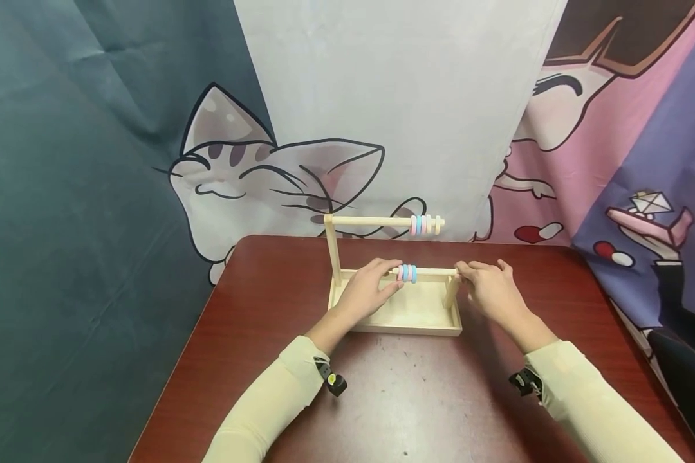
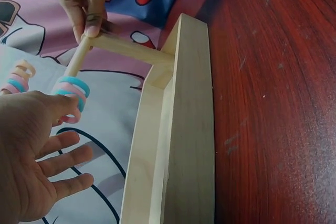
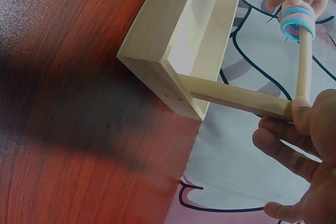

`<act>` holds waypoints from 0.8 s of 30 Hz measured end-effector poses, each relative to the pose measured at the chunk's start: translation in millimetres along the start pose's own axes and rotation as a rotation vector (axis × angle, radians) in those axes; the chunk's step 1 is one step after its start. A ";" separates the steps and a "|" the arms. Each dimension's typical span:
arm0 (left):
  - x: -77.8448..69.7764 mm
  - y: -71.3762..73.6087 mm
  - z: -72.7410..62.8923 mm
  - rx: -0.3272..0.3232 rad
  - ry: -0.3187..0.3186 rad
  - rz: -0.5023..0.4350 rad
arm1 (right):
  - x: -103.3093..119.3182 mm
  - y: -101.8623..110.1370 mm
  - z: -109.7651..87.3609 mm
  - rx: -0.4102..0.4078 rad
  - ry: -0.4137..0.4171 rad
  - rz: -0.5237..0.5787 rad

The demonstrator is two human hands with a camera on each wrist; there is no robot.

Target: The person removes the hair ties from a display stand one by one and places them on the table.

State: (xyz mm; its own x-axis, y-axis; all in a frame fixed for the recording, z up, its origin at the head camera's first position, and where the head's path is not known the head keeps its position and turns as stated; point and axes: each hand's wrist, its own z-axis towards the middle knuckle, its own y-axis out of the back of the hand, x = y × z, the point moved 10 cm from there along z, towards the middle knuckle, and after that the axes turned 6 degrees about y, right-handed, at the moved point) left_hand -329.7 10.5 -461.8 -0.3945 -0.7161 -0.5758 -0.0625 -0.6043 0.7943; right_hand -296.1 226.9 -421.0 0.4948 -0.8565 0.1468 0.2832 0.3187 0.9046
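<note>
A pale wooden rack (image 1: 402, 331) with a tray base and two horizontal rods stands on the table. On the lower rod (image 1: 434, 272) sit several pink and blue hair ties (image 1: 407, 273), bunched near its left end. My left hand (image 1: 366, 288) pinches that bunch between thumb and forefinger, its other fingers spread apart in the left wrist view. My right hand (image 1: 492, 289) pinches the right end of the same rod, where it meets the short post (image 3: 236, 98). Pink, blue and cream hair ties (image 1: 426, 225) hang near the free end of the upper rod (image 1: 370, 221).
The red-brown wooden table (image 1: 417, 399) ends just behind the rack. A cartoon-printed cloth (image 1: 405, 96) hangs beyond its back edge. The tall post (image 1: 333, 251) rises at the rack's left. A black strap (image 1: 330, 376) circles the left wrist, another (image 1: 527, 381) the right.
</note>
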 end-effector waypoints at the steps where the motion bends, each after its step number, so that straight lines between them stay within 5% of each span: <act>1: 0.4 1.2 -0.1 -0.005 0.001 -0.001 | 0.4 -0.1 0.6 0.005 0.001 -0.002; 24: 6.1 22.7 -11.2 -0.074 -0.001 -0.053 | 1.0 -0.2 0.9 0.039 -0.001 -0.014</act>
State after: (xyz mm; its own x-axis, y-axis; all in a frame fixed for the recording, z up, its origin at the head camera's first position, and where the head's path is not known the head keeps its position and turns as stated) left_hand -323.3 -11.5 -449.5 -0.3937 -0.6817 -0.6167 -0.0155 -0.6659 0.7459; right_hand -296.3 225.6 -420.6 0.4900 -0.8613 0.1343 0.2576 0.2903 0.9216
